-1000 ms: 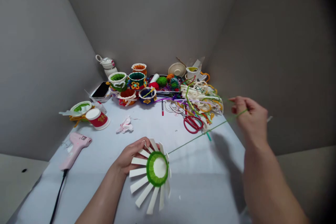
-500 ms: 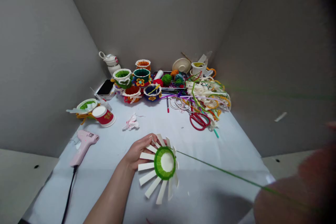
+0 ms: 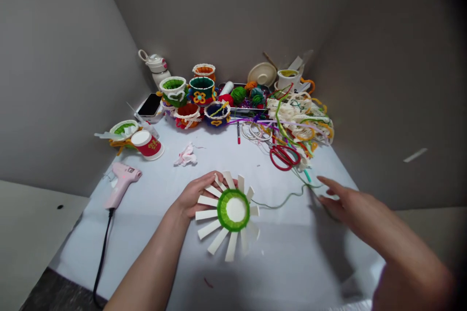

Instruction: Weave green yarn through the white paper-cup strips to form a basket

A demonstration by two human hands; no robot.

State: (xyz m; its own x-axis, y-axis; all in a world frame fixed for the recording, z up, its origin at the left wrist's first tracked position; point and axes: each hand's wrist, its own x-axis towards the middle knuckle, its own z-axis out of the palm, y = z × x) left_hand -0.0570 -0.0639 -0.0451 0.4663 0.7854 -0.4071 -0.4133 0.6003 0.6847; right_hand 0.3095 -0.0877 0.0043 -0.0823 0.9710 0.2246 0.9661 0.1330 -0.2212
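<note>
My left hand (image 3: 195, 195) grips a paper cup cut into white strips (image 3: 229, 214), fingers behind its far strips, the cup's bottom facing me. Green yarn is woven in a ring round the cup's white base. A loose strand of green yarn (image 3: 288, 198) runs from the cup's right side across the table toward my right hand (image 3: 350, 204). That hand hovers low over the table at the strand's far end with fingers stretched out. The strand lies slack and wavy.
A pink glue gun (image 3: 122, 182) with a black cord lies at the left. Red scissors (image 3: 284, 157) sit beside a heap of coloured cords (image 3: 299, 119). Several decorated yarn cups (image 3: 200, 90), a red paper cup (image 3: 148, 145), a phone (image 3: 149, 105) and a crumpled tissue (image 3: 186, 155) stand farther back.
My right hand pulled the green strand taut out to the right, then came back over the table with fingers spread; the strand now lies slack. The left hand kept its hold on the cup.
</note>
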